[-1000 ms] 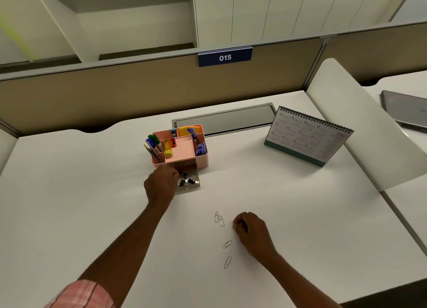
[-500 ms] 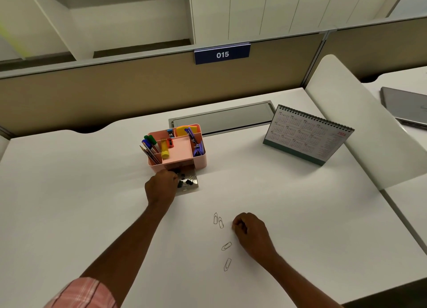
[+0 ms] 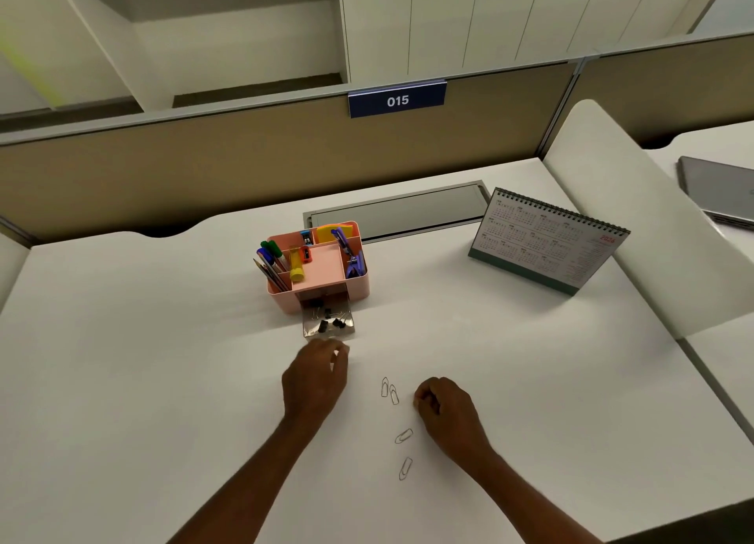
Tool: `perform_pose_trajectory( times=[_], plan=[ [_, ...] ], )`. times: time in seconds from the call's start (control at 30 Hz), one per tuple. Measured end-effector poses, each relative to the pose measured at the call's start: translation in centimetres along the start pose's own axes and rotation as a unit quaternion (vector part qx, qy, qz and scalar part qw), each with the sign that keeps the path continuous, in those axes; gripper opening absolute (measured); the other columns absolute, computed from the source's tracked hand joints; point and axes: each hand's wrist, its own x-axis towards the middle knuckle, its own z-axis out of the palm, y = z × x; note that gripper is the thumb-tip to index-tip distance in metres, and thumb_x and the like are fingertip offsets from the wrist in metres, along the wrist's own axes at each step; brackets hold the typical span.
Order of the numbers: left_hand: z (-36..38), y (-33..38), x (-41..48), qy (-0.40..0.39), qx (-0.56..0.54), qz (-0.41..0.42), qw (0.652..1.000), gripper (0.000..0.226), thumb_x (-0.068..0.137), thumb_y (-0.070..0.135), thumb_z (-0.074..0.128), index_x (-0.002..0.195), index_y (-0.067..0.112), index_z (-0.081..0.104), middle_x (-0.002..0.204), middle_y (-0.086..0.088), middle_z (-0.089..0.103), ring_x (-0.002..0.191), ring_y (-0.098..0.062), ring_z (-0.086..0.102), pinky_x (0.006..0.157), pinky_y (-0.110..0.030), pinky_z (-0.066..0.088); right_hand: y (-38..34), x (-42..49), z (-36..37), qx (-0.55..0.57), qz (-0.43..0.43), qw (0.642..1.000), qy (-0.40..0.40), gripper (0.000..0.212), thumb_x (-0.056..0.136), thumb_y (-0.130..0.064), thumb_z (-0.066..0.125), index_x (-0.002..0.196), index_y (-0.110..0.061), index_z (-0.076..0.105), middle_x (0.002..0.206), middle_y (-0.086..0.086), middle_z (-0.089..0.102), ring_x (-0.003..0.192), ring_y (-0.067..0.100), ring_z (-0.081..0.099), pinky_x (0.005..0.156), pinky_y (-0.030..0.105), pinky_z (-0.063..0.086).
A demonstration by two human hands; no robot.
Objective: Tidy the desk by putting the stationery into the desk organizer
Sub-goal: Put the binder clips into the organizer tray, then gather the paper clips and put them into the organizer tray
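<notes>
Desktop of plain white laminate fills the view, closed at the back by a beige partition that carries a blue plate reading 015, with white shelving above. A grey hatch is set into the far edge, a spiral-bound desk calendar stands to the right, and a grey laptop lies on the neighbouring desk.

The pink plastic desk organizer sits just before the hatch, its long side running left to right, with pens and markers leaning in the left compartment. Its clear drawer is pulled out toward the person and holds black binder clips.

Four silver wire paper clips lie loose on the desk between the hands. The far two are side by side, long axes running roughly toward the organizer. The third is slanted, its far end to the right, and the nearest points almost straight away.

The left hand hovers just short of the drawer, fingers curled, thumb near the forefinger. The right hand rests knuckles-up beside the clips, fingers tucked under. Whether either hand holds anything cannot be told.
</notes>
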Motion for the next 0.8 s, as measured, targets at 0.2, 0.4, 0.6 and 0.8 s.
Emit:
perform_pose_trajectory(
  times=[0.2,0.4,0.6,0.8],
  plan=[
    [1.5,-0.6,-2.5,-0.076,-0.013,0.001,0.997,0.050,0.101,0.029,0.064,0.148,0.014,0.058,0.153,-0.006,0.056,0.147,-0.024,0.047,0.118,-0.040,0.040,-0.2,-0.2,0.0,0.002,0.006,1.000,0.002,0.011,0.094,-0.019,0.063,0.087,-0.028,0.062,0.083,-0.010,0.058,0.076,0.008,0.056,0.070,0.028,0.049],
    [1.4,-0.2,-1.3,-0.095,0.004,0.016,0.995,0.057,0.104,0.033,0.057,0.157,0.016,0.045,0.166,-0.004,0.038,0.158,-0.023,0.027,0.127,-0.039,0.027,-0.3,-0.4,0.1,0.002,0.003,1.000,0.004,0.010,0.092,-0.018,0.064,0.087,-0.027,0.062,0.084,-0.009,0.058,0.076,0.009,0.056,0.071,0.030,0.049],
    [1.5,-0.1,0.4,-0.113,0.023,0.012,0.993,0.060,0.107,0.037,0.050,0.162,0.018,0.036,0.171,-0.002,0.030,0.161,-0.020,0.019,0.129,-0.039,0.024,-0.3,-0.5,0.1,0.001,0.006,1.000,0.001,0.009,0.092,-0.019,0.064,0.087,-0.026,0.062,0.085,-0.008,0.058,0.077,0.009,0.057,0.072,0.030,0.050],
    [1.5,0.2,2.0,-0.134,0.049,0.000,0.990,0.062,0.109,0.041,0.046,0.165,0.021,0.028,0.173,0.000,0.023,0.162,-0.019,0.014,0.130,-0.039,0.019,-0.3,-0.5,0.1,0.002,0.007,1.000,-0.003,0.010,0.092,-0.018,0.064,0.088,-0.027,0.063,0.086,-0.009,0.058,0.078,0.009,0.057,0.073,0.031,0.050]
  ],
)
